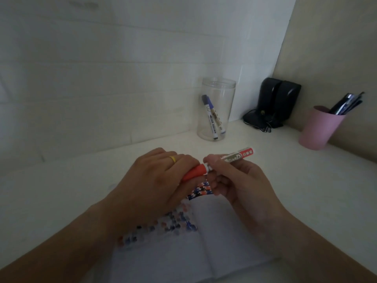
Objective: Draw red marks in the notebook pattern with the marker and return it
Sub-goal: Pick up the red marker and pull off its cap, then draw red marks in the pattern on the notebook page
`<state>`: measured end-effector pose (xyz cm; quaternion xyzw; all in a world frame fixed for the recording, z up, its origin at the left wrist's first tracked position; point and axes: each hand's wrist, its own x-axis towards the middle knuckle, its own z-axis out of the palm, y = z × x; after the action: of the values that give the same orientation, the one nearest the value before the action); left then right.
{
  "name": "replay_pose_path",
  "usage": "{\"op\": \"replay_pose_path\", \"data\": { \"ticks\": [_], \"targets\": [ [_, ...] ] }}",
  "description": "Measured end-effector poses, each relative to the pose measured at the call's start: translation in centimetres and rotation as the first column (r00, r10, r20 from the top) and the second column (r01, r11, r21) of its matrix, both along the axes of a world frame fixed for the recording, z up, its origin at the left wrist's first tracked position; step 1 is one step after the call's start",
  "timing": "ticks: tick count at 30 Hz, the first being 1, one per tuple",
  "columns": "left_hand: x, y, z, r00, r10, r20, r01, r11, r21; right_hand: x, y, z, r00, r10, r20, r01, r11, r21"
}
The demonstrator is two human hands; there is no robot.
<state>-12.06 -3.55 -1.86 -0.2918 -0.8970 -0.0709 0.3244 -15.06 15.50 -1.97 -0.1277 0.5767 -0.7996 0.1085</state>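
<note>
Hands met over the notebook (204, 231) on the table (265, 180): left hand (151, 180) fingers wrapped the red cap (194, 173), right hand (234, 180) fingers pinched the marker (237, 156) barrel. Red marks showed in the pattern; capping or uncapping was unclear, and the jar (216, 109) return apparently remained.

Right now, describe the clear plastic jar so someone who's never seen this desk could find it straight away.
Start at the white desk and follow it back to the tiled wall. The clear plastic jar stands there, left of the black speakers and the pink cup. It alone is see-through, with blue-capped markers inside.
</note>
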Motion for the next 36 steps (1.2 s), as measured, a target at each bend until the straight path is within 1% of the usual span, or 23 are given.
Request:
{"op": "replay_pose_path", "data": {
  "ticks": [6,11,13,14,16,17,19,22,27,31,33,36],
  "targets": [
    [0.6,0.6,0.2,0.997,0.028,0.077,-0.034,0.997,0.073,0.5,-0.2,0.0,0.997,-0.043,-0.060,0.043,0.999,-0.011],
    [0.5,1.1,-0.1,0.986,-0.042,0.159,0.023,0.993,0.116,0.8,-0.6,-0.1,0.991,-0.080,-0.104,0.079,0.997,-0.011],
    [0.6,0.8,0.0,0.986,-0.045,0.159,0.025,0.992,0.125,0.3,0.0,0.5,0.986,-0.136,-0.094,0.134,0.991,-0.030],
    [0.6,0.3,0.1,0.986,-0.038,0.161,0.013,0.988,0.151,-0.3,0.9,0.9,0.979,-0.193,-0.061,0.190,0.980,-0.055],
    [0.7,-0.8,0.2,0.984,-0.038,0.173,-0.011,0.961,0.277,-1.4,3.0,1.7,0.953,-0.301,0.038,0.303,0.945,-0.124],
    [0.5,-1.1,0.2,0.979,-0.049,0.196,-0.023,0.937,0.348,-1.7,3.8,1.9,0.945,-0.321,0.067,0.327,0.933,-0.151],
    [0.0,-1.4,0.0,0.967,-0.048,0.250,-0.057,0.917,0.394,-1.8,4.2,1.9,0.953,-0.298,0.058,0.303,0.944,-0.129],
    [-0.6,-1.4,-0.6,0.940,-0.015,0.341,-0.091,0.952,0.292,-1.3,3.4,1.6,0.957,-0.291,0.003,0.291,0.956,-0.041],
    [-1.2,-1.8,-1.5,0.870,-0.154,0.469,0.062,0.977,0.205,-1.5,4.0,2.4,0.947,-0.319,-0.037,0.317,0.948,-0.040],
    [-1.9,-2.1,-2.0,0.819,-0.166,0.549,0.080,0.981,0.178,-1.5,4.9,3.2,0.938,-0.321,-0.127,0.319,0.947,-0.041],
    [-2.1,-2.5,-1.9,0.802,-0.174,0.571,0.085,0.980,0.180,-1.1,4.7,3.2,0.957,-0.257,-0.137,0.257,0.966,-0.013],
    [-2.4,-3.1,-2.0,0.786,-0.199,0.585,0.097,0.975,0.201,-0.3,2.9,2.2,0.990,-0.099,-0.101,0.106,0.992,0.071]
  ]
}}
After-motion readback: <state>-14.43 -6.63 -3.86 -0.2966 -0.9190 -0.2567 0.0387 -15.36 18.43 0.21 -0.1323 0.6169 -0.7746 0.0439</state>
